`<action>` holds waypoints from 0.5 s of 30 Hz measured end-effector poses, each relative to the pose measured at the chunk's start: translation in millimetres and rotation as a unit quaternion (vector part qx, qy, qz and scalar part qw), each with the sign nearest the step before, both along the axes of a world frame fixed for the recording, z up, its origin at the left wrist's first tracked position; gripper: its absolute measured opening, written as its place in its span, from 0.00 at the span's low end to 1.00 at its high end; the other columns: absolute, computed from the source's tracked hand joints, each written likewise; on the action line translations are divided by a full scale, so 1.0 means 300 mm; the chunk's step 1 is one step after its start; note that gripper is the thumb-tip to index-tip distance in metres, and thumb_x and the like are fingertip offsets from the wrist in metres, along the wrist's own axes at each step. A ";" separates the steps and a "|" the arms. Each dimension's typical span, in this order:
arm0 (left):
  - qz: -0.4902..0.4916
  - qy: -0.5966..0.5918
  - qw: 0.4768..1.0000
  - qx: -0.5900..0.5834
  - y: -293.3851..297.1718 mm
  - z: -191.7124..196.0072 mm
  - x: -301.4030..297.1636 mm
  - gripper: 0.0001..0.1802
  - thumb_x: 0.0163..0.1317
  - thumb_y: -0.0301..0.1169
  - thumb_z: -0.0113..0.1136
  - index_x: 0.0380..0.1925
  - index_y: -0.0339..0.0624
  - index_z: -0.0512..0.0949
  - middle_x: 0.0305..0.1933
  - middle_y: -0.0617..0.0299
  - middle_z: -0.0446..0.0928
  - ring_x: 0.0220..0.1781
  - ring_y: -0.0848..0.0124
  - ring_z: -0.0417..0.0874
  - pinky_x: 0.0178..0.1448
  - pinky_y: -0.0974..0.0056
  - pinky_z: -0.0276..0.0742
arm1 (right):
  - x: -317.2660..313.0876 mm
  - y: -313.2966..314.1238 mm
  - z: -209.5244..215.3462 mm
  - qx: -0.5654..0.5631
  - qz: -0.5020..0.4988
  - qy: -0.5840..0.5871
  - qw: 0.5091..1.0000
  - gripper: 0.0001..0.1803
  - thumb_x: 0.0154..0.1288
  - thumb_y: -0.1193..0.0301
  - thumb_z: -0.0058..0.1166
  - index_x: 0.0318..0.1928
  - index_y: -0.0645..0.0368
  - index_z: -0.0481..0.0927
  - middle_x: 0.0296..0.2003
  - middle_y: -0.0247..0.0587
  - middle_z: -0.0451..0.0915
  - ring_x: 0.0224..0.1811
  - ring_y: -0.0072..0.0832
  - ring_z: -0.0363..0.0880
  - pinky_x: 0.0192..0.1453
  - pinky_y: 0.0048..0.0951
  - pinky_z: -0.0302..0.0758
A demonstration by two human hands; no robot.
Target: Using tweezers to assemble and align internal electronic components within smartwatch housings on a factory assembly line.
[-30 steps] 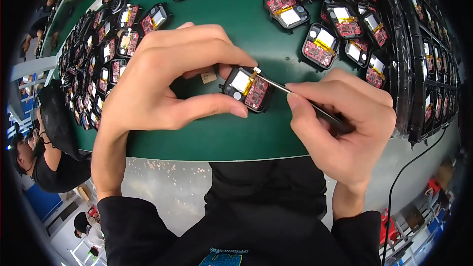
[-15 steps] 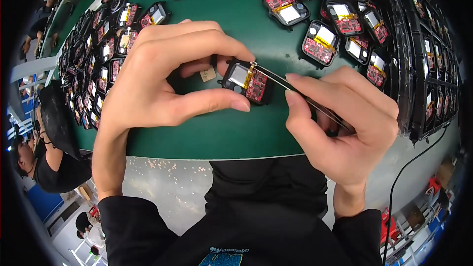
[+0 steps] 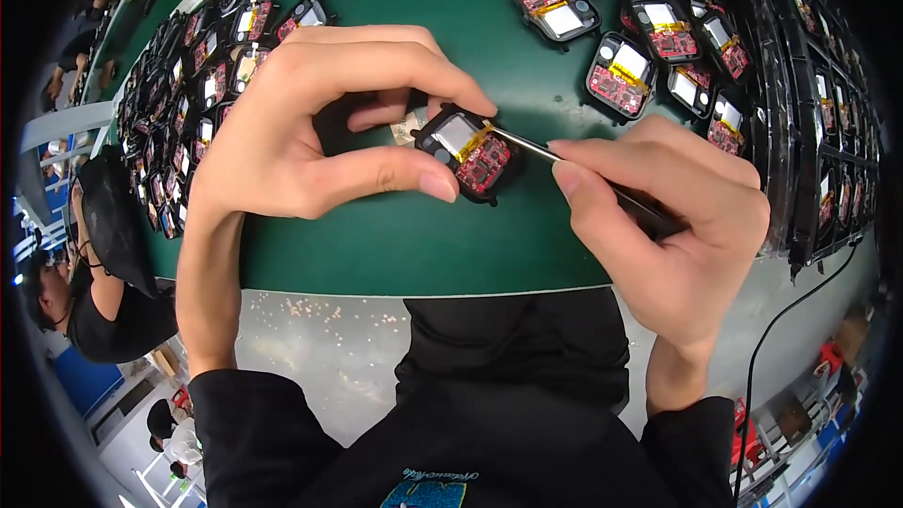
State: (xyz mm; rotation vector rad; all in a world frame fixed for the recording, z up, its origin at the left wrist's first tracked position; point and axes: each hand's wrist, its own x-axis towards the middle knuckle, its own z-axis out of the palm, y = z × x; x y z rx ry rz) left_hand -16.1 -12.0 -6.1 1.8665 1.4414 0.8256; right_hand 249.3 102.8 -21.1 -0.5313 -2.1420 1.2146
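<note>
A small black device housing (image 3: 467, 152) with a red circuit board, a silver battery and yellow tape is held over the green table. My left hand (image 3: 320, 127) curves round it, thumb at its lower left and index finger at its upper edge. Between the thumb and fingers of my right hand (image 3: 673, 226) is a pair of metal tweezers (image 3: 529, 146). Their tips touch the housing's upper right, by the end of the yellow tape, close to my left index fingertip. Whatever the tips may pinch is too small to make out.
Many similar housings lie in a heap (image 3: 165, 122) at the left, and more (image 3: 621, 77) at the upper right. Black trays (image 3: 818, 132) of housings stand along the right edge. A small tan piece (image 3: 406, 124) lies behind my left hand. A person (image 3: 103, 292) sits at the left.
The housing has turned slightly clockwise in my left hand. The tweezers' arms, visibly apart before, now look closed together, and their tips have shifted slightly right along the housing's edge.
</note>
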 end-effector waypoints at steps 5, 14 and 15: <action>-0.004 0.014 1.000 -0.005 0.002 0.008 0.001 0.35 0.54 0.48 0.87 0.53 0.30 0.91 0.42 0.57 0.86 0.29 0.78 0.71 0.32 0.70 0.62 | 0.005 0.002 0.015 -0.008 0.010 -0.029 0.999 0.09 0.58 0.86 0.70 0.40 0.68 0.94 0.25 0.34 0.83 0.23 0.16 0.75 0.27 0.20 0.63; -0.009 0.024 1.000 0.003 0.004 0.008 0.006 0.34 0.53 0.47 0.87 0.53 0.32 0.91 0.42 0.58 0.85 0.31 0.77 0.73 0.32 0.70 0.62 | -0.002 0.002 0.008 -0.005 0.011 -0.025 1.000 0.08 0.58 0.85 0.70 0.39 0.68 0.94 0.24 0.34 0.82 0.23 0.16 0.74 0.27 0.21 0.62; -0.009 0.023 1.000 -0.002 0.004 0.011 0.007 0.34 0.53 0.47 0.87 0.53 0.32 0.91 0.42 0.58 0.85 0.31 0.77 0.74 0.32 0.70 0.62 | -0.001 0.001 0.010 -0.006 0.010 -0.025 1.000 0.08 0.58 0.85 0.70 0.39 0.68 0.94 0.24 0.34 0.82 0.23 0.16 0.74 0.27 0.21 0.62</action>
